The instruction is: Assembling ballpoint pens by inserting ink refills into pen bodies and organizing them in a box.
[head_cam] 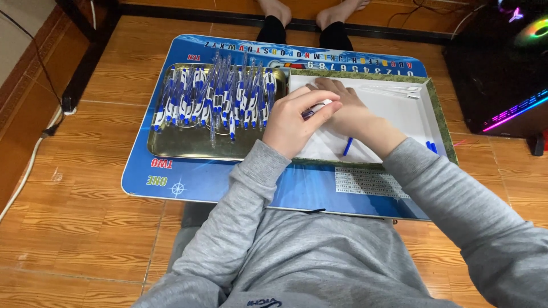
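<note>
1. We see a low blue desk (pixel 194 179) printed with a row of coloured letters and digits along its far edge and small word labels at its near left corner and far left edge.
2. A printed grid of tiny squares (pixel 370 183) sits on the desk near the near edge, right of the middle.
3. A metal tray (pixel 188 147) lies on the left half, its far part heaped with blue-and-white pens (pixel 217 97); its near part is bare.
4. A green-rimmed white tray (pixel 416 117) fills the right half, touching the metal tray's right edge; a clear wrapper (pixel 397 90) lies near its far edge.
5. Our left hand (pixel 294 122) is curled, fingers closed on a pen (pixel 317 108) over the white tray's left side.
6. Our right hand (pixel 348 111) lies partly beneath the left one; we cannot tell whether it grips anything.
7. A blue pen part (pixel 347 146) shows below the hands, and possibly another at the tray's right edge (pixel 431 146).
8. The white tray's right half is open room.
</note>
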